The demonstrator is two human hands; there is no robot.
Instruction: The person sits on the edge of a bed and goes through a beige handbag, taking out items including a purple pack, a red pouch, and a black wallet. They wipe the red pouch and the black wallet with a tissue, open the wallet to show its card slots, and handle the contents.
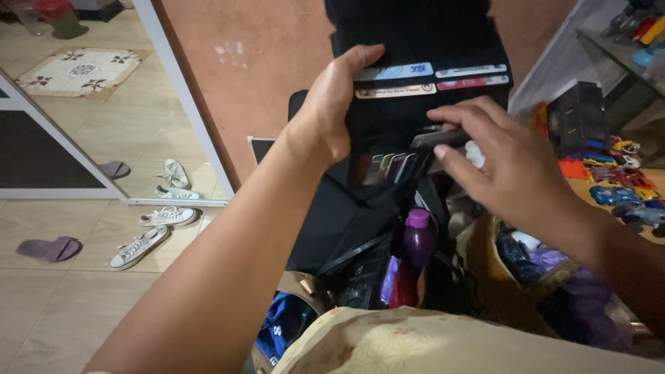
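hands on black wallet (415,76); left hand (332,104) clamps its edge; right hand (499,159) pinches a dark card (436,138).

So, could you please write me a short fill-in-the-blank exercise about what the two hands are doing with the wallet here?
1. The left hand holds open a black ____ with cards in its slots.
2. The right hand pinches a dark card at the wallet's ____ row of slots.
3. Below the hands, a bottle with a ____ cap stands in the open bag.
4. On the tiled floor lie white ____.

Missing words: wallet; lower; purple; sneakers
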